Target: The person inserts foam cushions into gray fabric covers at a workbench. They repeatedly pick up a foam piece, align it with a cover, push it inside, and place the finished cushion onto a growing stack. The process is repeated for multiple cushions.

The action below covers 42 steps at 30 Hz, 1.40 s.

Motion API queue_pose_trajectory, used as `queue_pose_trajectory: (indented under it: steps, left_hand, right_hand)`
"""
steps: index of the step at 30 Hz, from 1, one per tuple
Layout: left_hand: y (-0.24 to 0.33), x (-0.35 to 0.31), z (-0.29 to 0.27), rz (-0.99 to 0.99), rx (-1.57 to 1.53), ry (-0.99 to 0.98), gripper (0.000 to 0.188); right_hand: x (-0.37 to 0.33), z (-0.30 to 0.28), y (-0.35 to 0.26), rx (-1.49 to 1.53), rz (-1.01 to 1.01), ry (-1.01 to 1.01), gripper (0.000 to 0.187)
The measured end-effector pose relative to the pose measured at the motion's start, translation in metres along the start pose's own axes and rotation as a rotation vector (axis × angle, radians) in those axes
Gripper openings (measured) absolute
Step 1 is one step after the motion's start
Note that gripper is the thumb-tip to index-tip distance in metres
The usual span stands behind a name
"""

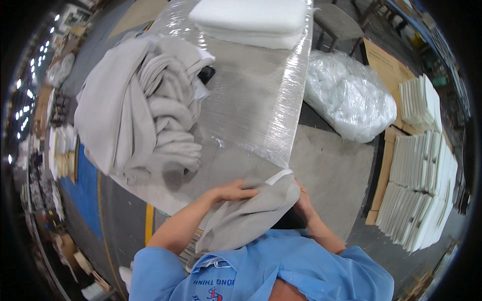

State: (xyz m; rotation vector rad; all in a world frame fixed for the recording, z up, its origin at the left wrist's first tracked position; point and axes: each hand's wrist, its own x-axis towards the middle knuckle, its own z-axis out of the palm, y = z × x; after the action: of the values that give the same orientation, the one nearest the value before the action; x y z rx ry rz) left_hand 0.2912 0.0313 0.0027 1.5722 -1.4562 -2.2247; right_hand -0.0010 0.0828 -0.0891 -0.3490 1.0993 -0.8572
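A light grey fabric cover lies bunched over the table's near edge and against my body. Along its upper edge shows a short white strip. My left hand holds the fabric on its left side, fingers pointing right and partly lost in the folds. On the right, my right hand grips the cover's edge near the table corner; its fingertips are mostly hidden behind the cloth. Ahead and to the left, a large heap of the same grey fabric rests on the table.
Clear plastic film covers the table. Folded white padding sits at its far end. A dark object lies beside the heap. To the right are a plastic-wrapped bundle, stacks of white slabs, cardboard and a grey chair.
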Motion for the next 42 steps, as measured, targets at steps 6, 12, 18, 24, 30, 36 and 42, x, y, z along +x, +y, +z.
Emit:
queue_pose_trajectory:
  steps: [6, 12, 18, 24, 30, 36, 42]
  left_hand:
    - [-0.054, -0.028, 0.043, -0.049, 0.247, 0.498, 0.050]
    - [-0.073, -0.055, 0.048, 0.109, 0.274, 0.625, 0.046]
    - [-0.159, -0.161, 0.081, -0.126, 0.169, 0.733, 0.044]
    - [-0.175, -0.149, 0.084, -0.018, -0.058, 1.152, 0.036]
    - [-0.242, -0.205, 0.118, 0.069, -0.877, 1.489, 0.022]
    - [-0.226, -0.214, 0.199, 0.193, -1.171, 1.146, 0.024]
    - [-0.103, -0.198, 0.143, 0.631, -0.656, 1.303, 0.045]
  right_hand:
    - [-0.007, -0.001, -0.002, 0.074, -0.019, -0.086, 0.037]
    - [-0.025, -0.023, -0.042, -0.293, -0.133, -0.243, 0.041]
    - [-0.126, 0.069, -0.189, -1.455, -0.366, -0.299, 0.099]
    - [-0.181, 0.223, -0.142, -2.073, -0.909, -1.054, 0.103]
    - [-0.143, 0.223, -0.096, -1.947, -0.891, -1.198, 0.066]
    - [-0.140, 0.243, -0.124, -1.716, -0.908, -1.022, 0.046]
    - [-0.163, 0.246, -0.144, -1.108, -0.616, -0.619, 0.043]
